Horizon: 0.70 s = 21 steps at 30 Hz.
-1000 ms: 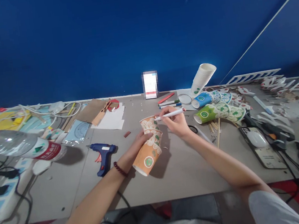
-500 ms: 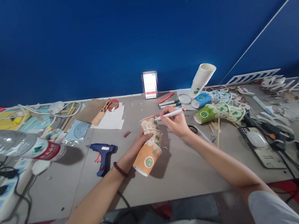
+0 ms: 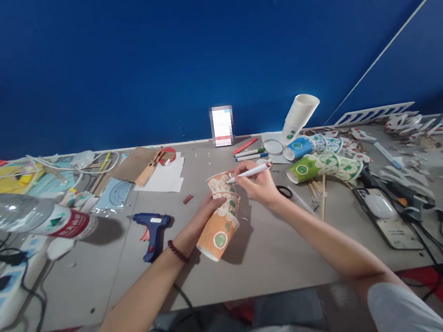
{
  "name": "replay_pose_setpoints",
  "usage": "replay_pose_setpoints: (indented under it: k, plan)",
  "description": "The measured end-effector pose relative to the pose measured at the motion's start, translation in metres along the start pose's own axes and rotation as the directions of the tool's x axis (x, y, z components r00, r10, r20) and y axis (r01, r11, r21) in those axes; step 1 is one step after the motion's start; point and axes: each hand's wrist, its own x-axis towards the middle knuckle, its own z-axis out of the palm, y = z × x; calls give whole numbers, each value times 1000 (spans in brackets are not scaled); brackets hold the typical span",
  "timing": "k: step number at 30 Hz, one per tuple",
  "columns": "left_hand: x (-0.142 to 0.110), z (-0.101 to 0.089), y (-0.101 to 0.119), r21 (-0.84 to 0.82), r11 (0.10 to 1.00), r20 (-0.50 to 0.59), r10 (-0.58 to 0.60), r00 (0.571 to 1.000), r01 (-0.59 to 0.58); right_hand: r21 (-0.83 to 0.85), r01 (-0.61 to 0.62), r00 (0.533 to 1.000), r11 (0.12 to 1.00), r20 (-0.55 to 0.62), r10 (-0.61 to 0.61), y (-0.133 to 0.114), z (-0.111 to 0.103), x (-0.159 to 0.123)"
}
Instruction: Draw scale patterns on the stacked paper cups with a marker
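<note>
My left hand (image 3: 211, 208) is wrapped round a curved row of joined orange paper cups (image 3: 219, 234), tilted with the printed green logo toward me. A white marker (image 3: 249, 171) with a red end is pinched in my right hand (image 3: 261, 185). Its tip meets the side of the uppermost orange cup, near the rim. A bead bracelet circles my left wrist. To the right lie a similar green row of paper cups (image 3: 305, 168) and a blue row of cups (image 3: 299, 148).
A blue hot glue gun (image 3: 154, 233) lies left of my hands, beyond it a large water bottle (image 3: 50, 216) and a power strip (image 3: 13, 278). Capped markers (image 3: 250, 155), a tilted white cup stack (image 3: 298, 116) and a phone (image 3: 390, 220) sit to the right. A lit screen (image 3: 222, 126) stands by the wall.
My right hand and the marker have shifted slightly left and down along the top orange cup. My left hand and the cups have barely moved.
</note>
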Motion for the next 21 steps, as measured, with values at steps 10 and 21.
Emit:
replay_pose_setpoints:
  k: [10,21]
  plan:
    - [-2,2,0,6,1000,-12,14,1000,-14,238,-111,993,965,-13,118,-3,0,5]
    - [-5,7,3,-49,999,-9,-22,1000,21,249,-124,991,961,-10,131,-3,0,5]
